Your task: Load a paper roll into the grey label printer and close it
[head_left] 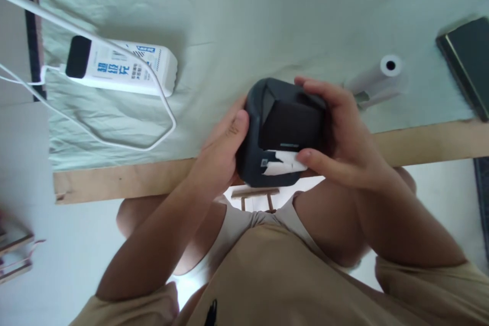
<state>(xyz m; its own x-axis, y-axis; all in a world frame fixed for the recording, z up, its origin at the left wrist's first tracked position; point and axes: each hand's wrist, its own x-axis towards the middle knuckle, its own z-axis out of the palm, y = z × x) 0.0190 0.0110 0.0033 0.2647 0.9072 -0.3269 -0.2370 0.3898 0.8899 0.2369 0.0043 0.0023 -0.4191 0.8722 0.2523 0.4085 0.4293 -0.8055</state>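
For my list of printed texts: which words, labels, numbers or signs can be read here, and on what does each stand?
"超级充": large blue characters on the white block.
Other print on this block: too small or blurred.
Pale marking and square sign on the black device: too small to read.

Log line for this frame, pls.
left hand: holding black device; right hand: holding same, thumb at white patch; paper roll: on cloth, right; white block: on cloth, left

Matt dark plastic device (290,122), wrinkled cloth (248,20), smooth paper roll (376,79), bare wooden table edge (133,182)
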